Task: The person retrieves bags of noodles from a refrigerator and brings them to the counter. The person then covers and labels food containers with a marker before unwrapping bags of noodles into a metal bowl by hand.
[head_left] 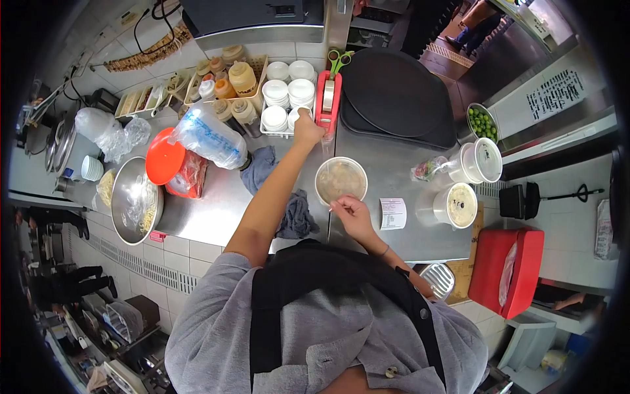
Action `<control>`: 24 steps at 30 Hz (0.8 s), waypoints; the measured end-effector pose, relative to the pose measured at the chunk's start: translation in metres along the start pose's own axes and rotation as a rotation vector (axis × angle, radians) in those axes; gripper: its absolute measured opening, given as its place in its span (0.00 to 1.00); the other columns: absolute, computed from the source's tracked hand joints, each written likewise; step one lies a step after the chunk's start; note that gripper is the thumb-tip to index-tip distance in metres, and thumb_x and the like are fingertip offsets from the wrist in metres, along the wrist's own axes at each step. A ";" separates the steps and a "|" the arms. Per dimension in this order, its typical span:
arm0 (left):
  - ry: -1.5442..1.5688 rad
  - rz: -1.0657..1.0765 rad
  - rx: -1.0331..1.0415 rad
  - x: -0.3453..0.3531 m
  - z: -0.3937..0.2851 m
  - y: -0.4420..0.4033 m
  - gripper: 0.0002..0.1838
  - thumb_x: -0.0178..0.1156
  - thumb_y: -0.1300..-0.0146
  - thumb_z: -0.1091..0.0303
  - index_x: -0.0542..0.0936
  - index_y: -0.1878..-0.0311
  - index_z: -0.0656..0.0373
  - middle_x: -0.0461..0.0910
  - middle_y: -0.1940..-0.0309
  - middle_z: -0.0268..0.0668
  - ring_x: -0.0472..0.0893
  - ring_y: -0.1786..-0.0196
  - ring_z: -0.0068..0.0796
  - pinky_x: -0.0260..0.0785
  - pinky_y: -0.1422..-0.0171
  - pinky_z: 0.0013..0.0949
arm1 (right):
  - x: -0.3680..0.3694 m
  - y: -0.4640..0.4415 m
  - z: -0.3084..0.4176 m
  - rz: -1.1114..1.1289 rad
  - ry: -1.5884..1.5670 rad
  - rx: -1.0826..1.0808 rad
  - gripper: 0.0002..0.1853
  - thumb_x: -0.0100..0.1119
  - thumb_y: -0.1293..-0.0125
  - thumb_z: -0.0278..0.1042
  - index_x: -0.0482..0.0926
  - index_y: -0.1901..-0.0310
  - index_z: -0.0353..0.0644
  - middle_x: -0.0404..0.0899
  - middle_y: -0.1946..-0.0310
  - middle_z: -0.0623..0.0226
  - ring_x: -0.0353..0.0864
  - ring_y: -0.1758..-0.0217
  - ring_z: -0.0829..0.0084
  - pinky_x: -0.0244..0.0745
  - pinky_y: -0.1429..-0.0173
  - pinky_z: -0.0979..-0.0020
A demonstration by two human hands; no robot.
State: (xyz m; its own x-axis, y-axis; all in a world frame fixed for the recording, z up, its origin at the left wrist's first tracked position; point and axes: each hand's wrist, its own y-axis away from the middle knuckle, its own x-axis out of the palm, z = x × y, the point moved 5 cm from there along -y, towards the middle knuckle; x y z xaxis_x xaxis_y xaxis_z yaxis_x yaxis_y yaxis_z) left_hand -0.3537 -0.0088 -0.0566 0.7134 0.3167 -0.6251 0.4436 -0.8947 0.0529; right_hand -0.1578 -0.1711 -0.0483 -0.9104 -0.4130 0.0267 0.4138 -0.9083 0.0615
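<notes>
My left hand (308, 129) reaches forward, fingers curled at the near right corner of a rack of stacked small white cups (275, 118). Its fingertips meet a cup there, and whether they grip it is hidden. Just right of that hand stands a red tape dispenser (327, 98) with green-handled scissors (339, 61) at its far end. With bent fingers my right hand (354, 217) grips the near rim of a round lidded container (341, 180), whose pale contents show dimly through the lid. A printed slip (393, 214) lies right of this hand.
Grey cloths (296, 215) lie under and beside my left forearm. Sauce bottles (243, 79), an orange-red lid (165, 156) and a metal bowl (136, 200) stand left. Black trays (397, 95), tubs (455, 205) and a bowl of limes (482, 122) are right.
</notes>
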 end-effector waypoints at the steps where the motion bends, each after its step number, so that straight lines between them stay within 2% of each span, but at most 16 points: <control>1: -0.051 0.012 0.061 0.000 -0.001 -0.004 0.40 0.75 0.64 0.65 0.63 0.49 0.68 0.78 0.60 0.61 0.80 0.55 0.56 0.73 0.50 0.44 | 0.001 -0.002 -0.005 -0.012 0.038 0.001 0.08 0.58 0.36 0.29 0.80 0.72 0.37 0.71 0.69 0.72 0.71 0.68 0.82 0.66 0.64 0.80; 2: -0.102 0.024 0.122 0.000 -0.001 -0.008 0.38 0.74 0.63 0.66 0.63 0.50 0.69 0.79 0.61 0.61 0.80 0.55 0.56 0.73 0.50 0.44 | 0.001 -0.003 -0.010 -0.024 0.077 0.002 0.08 0.57 0.36 0.29 0.80 0.71 0.36 0.71 0.69 0.72 0.71 0.68 0.82 0.66 0.63 0.80; 5: -0.293 0.034 0.088 0.003 0.017 -0.019 0.36 0.73 0.60 0.69 0.63 0.49 0.68 0.79 0.63 0.61 0.80 0.55 0.57 0.73 0.51 0.46 | -0.003 -0.003 -0.005 0.007 0.120 -0.044 0.08 0.57 0.36 0.29 0.80 0.70 0.36 0.71 0.67 0.71 0.71 0.68 0.82 0.67 0.62 0.80; 6: -0.291 0.033 0.092 0.000 0.017 -0.018 0.36 0.73 0.60 0.69 0.63 0.49 0.68 0.79 0.63 0.61 0.80 0.55 0.57 0.73 0.51 0.46 | -0.006 -0.004 0.000 0.005 0.121 -0.047 0.08 0.57 0.36 0.29 0.80 0.70 0.36 0.71 0.67 0.71 0.71 0.68 0.82 0.67 0.62 0.80; 8: -0.177 0.057 0.193 -0.005 0.017 -0.006 0.34 0.71 0.57 0.73 0.64 0.47 0.66 0.80 0.64 0.59 0.83 0.60 0.49 0.75 0.58 0.43 | -0.013 -0.002 0.007 0.042 0.129 0.012 0.08 0.58 0.37 0.28 0.79 0.73 0.36 0.73 0.69 0.69 0.73 0.66 0.80 0.69 0.62 0.78; 9: -0.178 0.060 0.187 -0.012 0.016 0.002 0.34 0.71 0.57 0.73 0.64 0.47 0.66 0.80 0.64 0.59 0.83 0.60 0.49 0.75 0.58 0.43 | -0.022 -0.002 0.006 0.043 0.128 0.018 0.08 0.58 0.37 0.28 0.79 0.73 0.36 0.73 0.69 0.69 0.73 0.66 0.80 0.69 0.62 0.78; 11: 0.291 0.138 0.094 -0.031 0.015 0.020 0.32 0.68 0.52 0.78 0.63 0.44 0.64 0.81 0.65 0.55 0.84 0.66 0.39 0.78 0.66 0.36 | -0.048 -0.009 0.010 0.130 0.074 -0.089 0.08 0.56 0.37 0.26 0.77 0.74 0.37 0.72 0.70 0.69 0.72 0.65 0.79 0.69 0.60 0.77; 12: 0.290 0.137 0.091 -0.039 0.018 0.030 0.32 0.68 0.52 0.78 0.63 0.44 0.64 0.81 0.65 0.55 0.84 0.66 0.39 0.78 0.66 0.36 | -0.065 -0.013 0.013 0.141 0.055 -0.107 0.09 0.55 0.36 0.26 0.76 0.75 0.37 0.72 0.71 0.70 0.72 0.65 0.79 0.67 0.60 0.77; 13: 0.569 0.093 0.005 -0.049 0.026 0.041 0.31 0.67 0.50 0.80 0.63 0.43 0.63 0.81 0.64 0.52 0.84 0.67 0.35 0.78 0.66 0.31 | -0.083 -0.017 0.018 0.149 0.035 -0.126 0.10 0.54 0.35 0.26 0.75 0.75 0.37 0.71 0.72 0.71 0.71 0.65 0.79 0.66 0.60 0.77; 14: 0.848 0.048 -0.085 -0.052 0.035 0.055 0.29 0.65 0.47 0.81 0.63 0.43 0.62 0.82 0.63 0.48 0.83 0.67 0.30 0.77 0.67 0.27 | -0.099 -0.019 0.023 0.148 0.100 -0.093 0.11 0.54 0.35 0.28 0.75 0.75 0.37 0.71 0.73 0.71 0.70 0.66 0.79 0.65 0.61 0.77; 16: 0.904 0.017 -0.088 -0.054 0.045 0.085 0.30 0.64 0.46 0.82 0.61 0.42 0.62 0.81 0.60 0.49 0.83 0.67 0.32 0.78 0.66 0.28 | -0.125 -0.029 0.026 0.149 0.167 -0.060 0.12 0.54 0.35 0.30 0.75 0.76 0.37 0.71 0.73 0.72 0.69 0.67 0.80 0.64 0.62 0.77; 18: 0.959 -0.018 -0.094 -0.052 0.055 0.112 0.30 0.62 0.44 0.82 0.60 0.40 0.62 0.80 0.58 0.50 0.83 0.67 0.35 0.79 0.65 0.28 | -0.138 -0.041 0.013 0.273 0.315 0.018 0.13 0.55 0.34 0.33 0.74 0.77 0.38 0.70 0.74 0.72 0.67 0.68 0.82 0.62 0.62 0.78; 20: 1.024 -0.154 0.035 -0.042 0.069 0.132 0.31 0.61 0.44 0.82 0.58 0.39 0.61 0.77 0.53 0.53 0.84 0.66 0.34 0.79 0.63 0.29 | -0.149 -0.059 -0.008 0.316 0.362 0.057 0.14 0.54 0.34 0.35 0.74 0.77 0.38 0.71 0.73 0.73 0.67 0.69 0.83 0.63 0.63 0.77; 22: 1.044 -0.168 0.039 -0.022 0.090 0.141 0.31 0.60 0.43 0.82 0.58 0.38 0.61 0.76 0.51 0.54 0.84 0.65 0.34 0.80 0.62 0.28 | -0.151 -0.069 -0.041 0.453 0.466 0.261 0.14 0.53 0.33 0.37 0.75 0.73 0.38 0.72 0.73 0.74 0.69 0.68 0.84 0.64 0.65 0.78; 23: 0.926 -0.146 0.014 -0.012 0.098 0.144 0.30 0.59 0.43 0.84 0.58 0.38 0.61 0.76 0.50 0.53 0.84 0.65 0.33 0.79 0.62 0.28 | -0.148 -0.071 -0.054 0.460 0.471 0.260 0.14 0.53 0.33 0.37 0.75 0.73 0.38 0.72 0.73 0.74 0.69 0.68 0.84 0.64 0.65 0.78; 24: 0.809 -0.125 -0.012 -0.005 0.099 0.147 0.30 0.57 0.42 0.85 0.58 0.38 0.61 0.75 0.49 0.52 0.84 0.65 0.32 0.79 0.61 0.27 | -0.140 -0.073 -0.069 0.489 0.482 0.332 0.12 0.52 0.32 0.37 0.75 0.69 0.38 0.73 0.73 0.74 0.70 0.69 0.83 0.66 0.64 0.78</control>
State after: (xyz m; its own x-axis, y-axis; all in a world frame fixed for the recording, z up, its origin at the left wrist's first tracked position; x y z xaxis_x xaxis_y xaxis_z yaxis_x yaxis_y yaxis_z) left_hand -0.3462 -0.1730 -0.1227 0.8270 0.5475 0.1279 0.5483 -0.8357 0.0316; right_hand -0.0605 -0.0519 -0.1252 -0.4909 -0.8158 -0.3058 0.6782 -0.5782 0.4535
